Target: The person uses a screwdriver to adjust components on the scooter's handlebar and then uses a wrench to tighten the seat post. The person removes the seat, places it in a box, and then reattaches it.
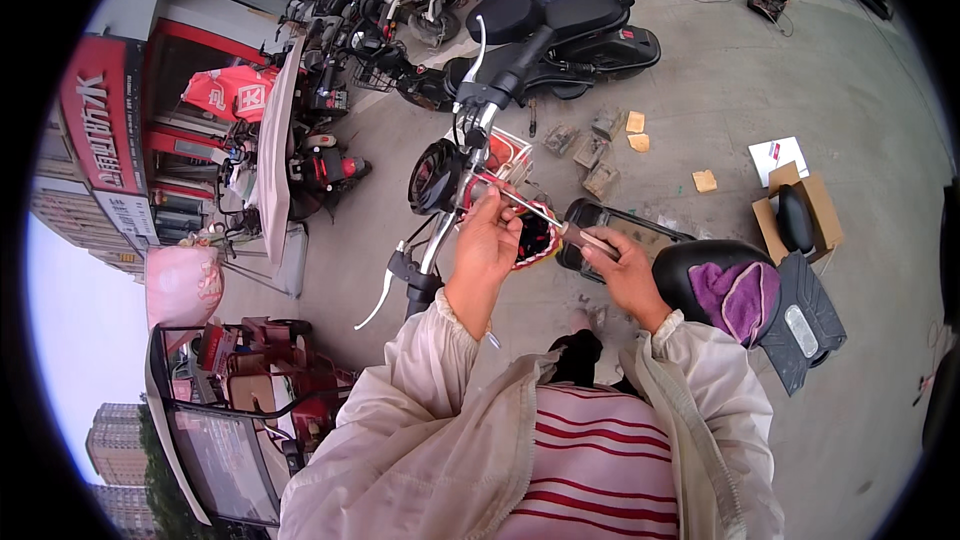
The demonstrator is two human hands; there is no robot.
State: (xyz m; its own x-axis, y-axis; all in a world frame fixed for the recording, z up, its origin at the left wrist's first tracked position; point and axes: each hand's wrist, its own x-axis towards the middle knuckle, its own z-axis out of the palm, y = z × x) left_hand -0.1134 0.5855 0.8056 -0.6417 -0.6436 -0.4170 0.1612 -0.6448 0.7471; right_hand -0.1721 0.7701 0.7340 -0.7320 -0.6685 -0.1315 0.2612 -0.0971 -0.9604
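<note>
In front of me are an electric scooter's chrome handlebar (436,243) and round black headlight (434,177). My left hand (485,248) is at the middle of the bar, its fingertips pinched together; what lies between them is too small to make out. My right hand (628,275) grips a screwdriver (580,237) by its brownish handle. The metal shaft points up and left toward the middle of the bar, passing close to the left fingertips; its tip is hard to see. Below the shaft, an opening with bundled wires (537,240) shows beside the left hand.
A purple cloth (735,297) lies on the black seat at right. Beyond it stands an open cardboard box (822,212) with a black part inside. Several dusty blocks (592,152) lie on the ground ahead. A black scooter (575,50) is parked beyond; a red three-wheeler (270,380) stands left.
</note>
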